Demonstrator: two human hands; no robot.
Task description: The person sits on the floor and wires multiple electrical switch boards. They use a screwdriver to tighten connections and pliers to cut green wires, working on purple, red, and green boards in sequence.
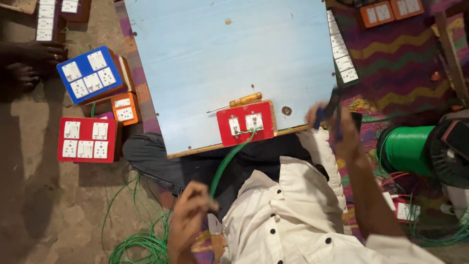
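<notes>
1. Work surface: a pale blue painted board [229, 54], flat and matt, with bare wood showing along its near edge.
2. At the near edge, towards the right corner, sits a red switch box [246, 123], rectangular, with two white plastic fittings on its face. It slightly overhangs the edge.
3. A green wire [225, 164], thin and glossy, runs from the box face down off the edge to the left hand [188, 220].
4. Left hand: fingers pressed together, pinching the green wire well below the board edge, well apart from the box.
5. Right hand [337, 128]: closed around a dark-handled tool [330, 111], blurred; its kind cannot be told. It is just beyond the board's near right corner, near the box but not touching it.
6. A screwdriver [235, 103] with an amber handle lies on the board just behind the box.
7. Surroundings: a blue box [90, 74] and a red four-fitting box [87, 140] on the floor beside the left edge; a loose green wire coil [141, 242] below; a green wire spool [408, 149] at right; a strip of white sockets [342, 49] along the right edge.
8. Another person's hand [36, 51] rests at far left.
</notes>
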